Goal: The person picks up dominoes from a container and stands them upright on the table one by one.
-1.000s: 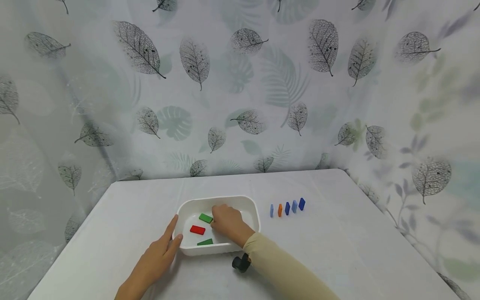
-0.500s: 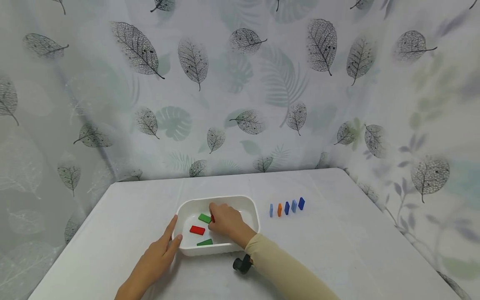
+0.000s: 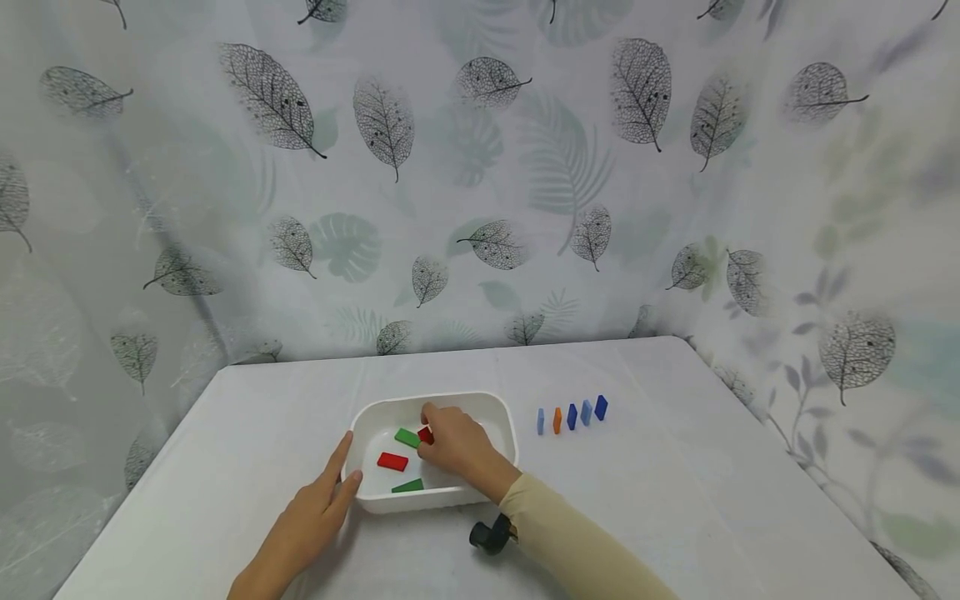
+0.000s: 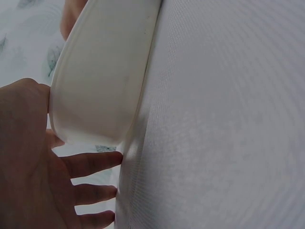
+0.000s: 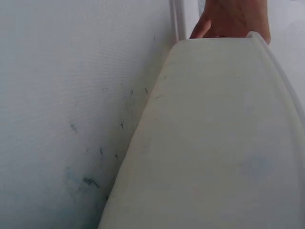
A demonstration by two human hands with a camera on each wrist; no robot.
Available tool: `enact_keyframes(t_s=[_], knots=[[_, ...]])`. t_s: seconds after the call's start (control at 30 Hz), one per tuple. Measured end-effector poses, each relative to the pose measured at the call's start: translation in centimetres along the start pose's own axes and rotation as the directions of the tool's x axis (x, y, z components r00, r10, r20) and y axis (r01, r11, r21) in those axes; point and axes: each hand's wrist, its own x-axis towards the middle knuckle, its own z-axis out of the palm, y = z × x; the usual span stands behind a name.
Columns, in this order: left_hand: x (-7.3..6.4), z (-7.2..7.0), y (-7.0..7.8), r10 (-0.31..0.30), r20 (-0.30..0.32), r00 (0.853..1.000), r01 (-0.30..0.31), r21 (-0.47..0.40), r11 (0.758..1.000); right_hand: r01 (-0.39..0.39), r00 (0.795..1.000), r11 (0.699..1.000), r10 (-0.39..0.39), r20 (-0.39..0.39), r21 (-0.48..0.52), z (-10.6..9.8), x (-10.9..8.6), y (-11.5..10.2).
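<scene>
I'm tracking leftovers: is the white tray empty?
Not empty: green blocks and red blocks show inside the tray; the right hand hides part of it.

Leaf-print fabric point(image 3: 480, 183), black and pale green on white, borders the white counter point(image 3: 712, 500) at rear and both sides.

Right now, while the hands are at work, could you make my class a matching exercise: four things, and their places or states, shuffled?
Things
1. left hand
2. right hand
3. orange block
4. white tray

Places or states
A. standing in a row with blue blocks
B. containing green blocks
C. reaching into the tray
D. at the tray's left end

Pairs: 1-D, 2-C, 3-A, 4-B
</scene>
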Motion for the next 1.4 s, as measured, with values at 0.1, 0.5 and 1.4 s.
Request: enact_keyframes(t_s=[0.1, 0.5, 1.4], knots=[[-0.1, -0.1, 0.0, -0.003, -0.003, 1.000, 0.003, -0.006, 1.000, -0.005, 1.000, 0.999, 0.005, -0.019, 0.043, -0.5, -0.4, 0.1], [-0.2, -0.2, 0.1, -0.004, -0.012, 1.000, 0.003, -0.016, 1.000, 0.089, 0.987, 0.981, -0.064, -0.147, 0.173, -2.5, -1.8, 1.2], [-0.4, -0.1, 0.2, -0.018, -0.005, 1.000, 0.018, -0.019, 1.000, 0.234, 0.921, 0.936, -0.126, -0.368, 0.263, -5.3, -4.8, 3.8]])
